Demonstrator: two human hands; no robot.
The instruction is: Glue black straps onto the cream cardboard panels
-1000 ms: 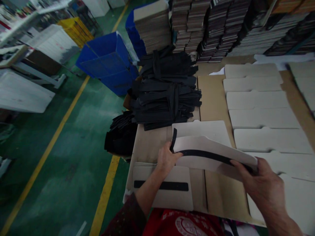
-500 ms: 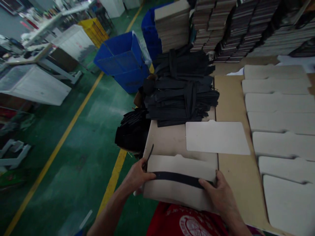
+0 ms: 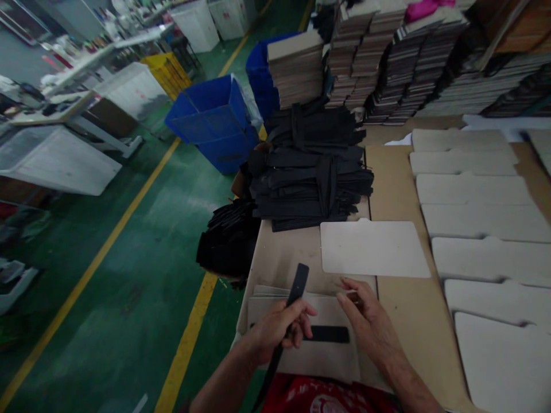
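Note:
My left hand [image 3: 278, 328] is closed around a long black strip [image 3: 298, 282], whose rounded end sticks up past the fingers while the rest hangs down toward my lap. Under that hand lies a pale grey board [image 3: 321, 362] with another black strip [image 3: 331, 334] across its middle, partly covered by my fingers. Edges of more boards show behind it. My right hand [image 3: 372, 327] hovers by the board's right side, fingers bent, thumb apart; I see nothing held in it. Farther back, a single pale board [image 3: 374, 249] with a small tab lies flat.
Bundles of black strips [image 3: 314, 180] lie at the table's far left corner, with more strips in a box [image 3: 228, 246] beside it. Overlapping pale boards [image 3: 491, 258] line the right. Blue bins [image 3: 215, 120] and tall board stacks [image 3: 297, 69] stand beyond.
Both hands have let go of the board they held by its sides, and it now lies flatter. My left hand has moved right and raised a black strip; my right hand has lifted off.

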